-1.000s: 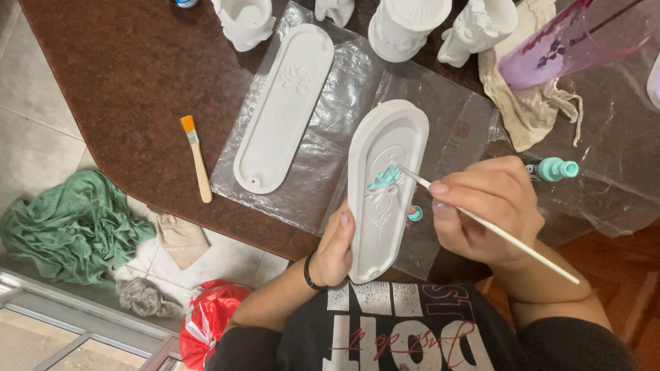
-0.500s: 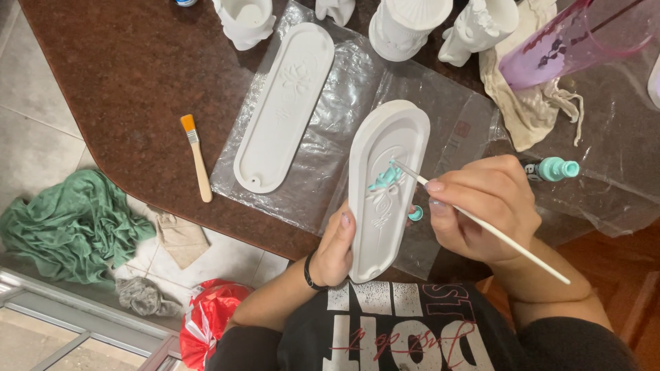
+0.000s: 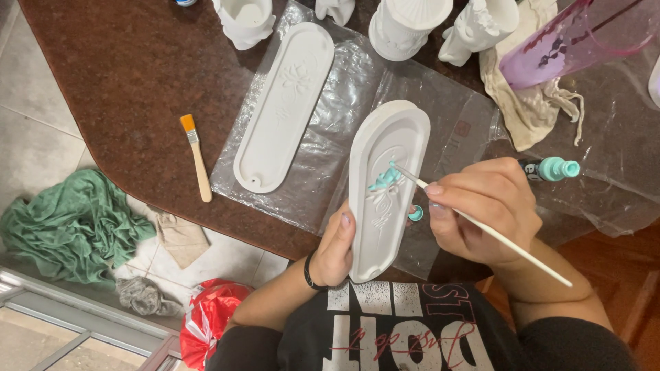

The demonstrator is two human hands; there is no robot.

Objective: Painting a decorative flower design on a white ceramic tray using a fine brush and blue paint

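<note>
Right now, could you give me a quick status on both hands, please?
Left hand grips white tray. Right hand holds thin brush, tip on teal relief. Nothing in the way.

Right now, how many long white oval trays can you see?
2: one tray held by the left hand, being painted; the other tray lying on plastic sheet.

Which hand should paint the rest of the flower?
Probably the right hand: it grips the thin brush, whose tip sits on the teal flower. The left hand is busy steadying the white tray.
</note>
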